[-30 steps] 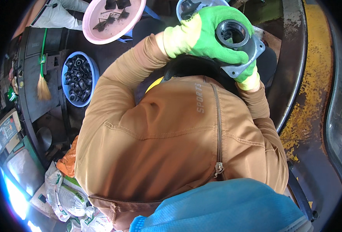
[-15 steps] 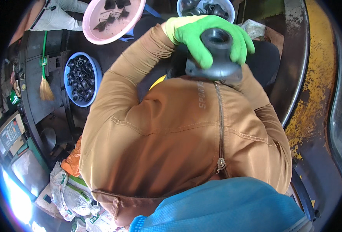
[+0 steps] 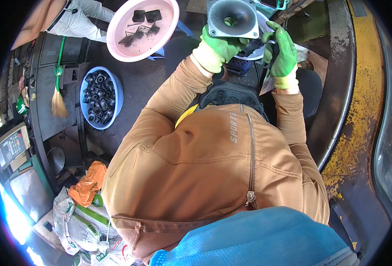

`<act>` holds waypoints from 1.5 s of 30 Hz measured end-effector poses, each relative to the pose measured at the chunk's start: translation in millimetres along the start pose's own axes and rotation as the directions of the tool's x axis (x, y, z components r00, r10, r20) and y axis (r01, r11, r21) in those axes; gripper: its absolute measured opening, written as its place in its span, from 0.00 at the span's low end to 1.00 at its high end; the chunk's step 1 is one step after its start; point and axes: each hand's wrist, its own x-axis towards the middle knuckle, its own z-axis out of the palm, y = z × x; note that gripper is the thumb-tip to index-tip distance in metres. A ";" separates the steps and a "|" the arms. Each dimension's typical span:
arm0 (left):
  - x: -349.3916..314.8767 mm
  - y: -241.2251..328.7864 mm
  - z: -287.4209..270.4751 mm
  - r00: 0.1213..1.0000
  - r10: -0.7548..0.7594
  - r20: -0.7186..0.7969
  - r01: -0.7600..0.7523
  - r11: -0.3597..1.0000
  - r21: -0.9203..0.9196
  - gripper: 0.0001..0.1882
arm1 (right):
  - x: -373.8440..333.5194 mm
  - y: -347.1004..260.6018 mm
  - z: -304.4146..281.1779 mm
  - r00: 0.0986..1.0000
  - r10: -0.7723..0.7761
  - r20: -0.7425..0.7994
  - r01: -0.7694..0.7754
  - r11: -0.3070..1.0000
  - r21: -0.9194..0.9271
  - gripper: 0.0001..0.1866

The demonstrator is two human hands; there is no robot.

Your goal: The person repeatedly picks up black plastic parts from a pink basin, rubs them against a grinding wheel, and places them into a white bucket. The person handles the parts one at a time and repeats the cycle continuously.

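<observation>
Up top, the grey flared part (image 3: 234,29) sits in the left hand (image 3: 220,48), gripped from behind; left forearm (image 3: 176,91) angles inward. The right hand (image 3: 285,53) is free, fingers loosely spread beside it. Dark parts (image 3: 99,95) pile in the blue tub (image 3: 119,98); finished or waiting, I can't tell.

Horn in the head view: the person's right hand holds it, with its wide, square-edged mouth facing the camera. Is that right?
Not quite: the hand is wrong. The head view shows the left hand holding the horn; the right hand is to one side, apart from it. The wide, square-edged mouth does face the camera.
</observation>
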 end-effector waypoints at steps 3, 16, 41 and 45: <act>-5.8 -2.0 4.9 0.992 -0.109 0.060 0.118 0.980 -0.163 0.25 | 3.7 -8.3 10.3 1.000 -0.022 -0.021 0.021 0.999 -0.025 0.19; -19.8 -5.1 9.2 0.950 -0.287 0.122 0.309 0.825 -0.474 0.21 | 2.9 3.0 26.3 0.994 -0.092 -0.063 0.099 0.988 0.119 0.15; -18.8 34.0 17.6 0.975 -0.190 0.119 0.218 0.688 -0.692 0.33 | -10.8 14.9 6.6 0.982 0.167 0.093 -0.191 0.815 0.548 0.16; -3.4 39.7 24.0 0.975 -0.223 0.028 0.185 0.726 -0.663 0.50 | -13.5 61.3 -4.5 0.905 0.196 0.378 -0.415 0.605 0.679 0.20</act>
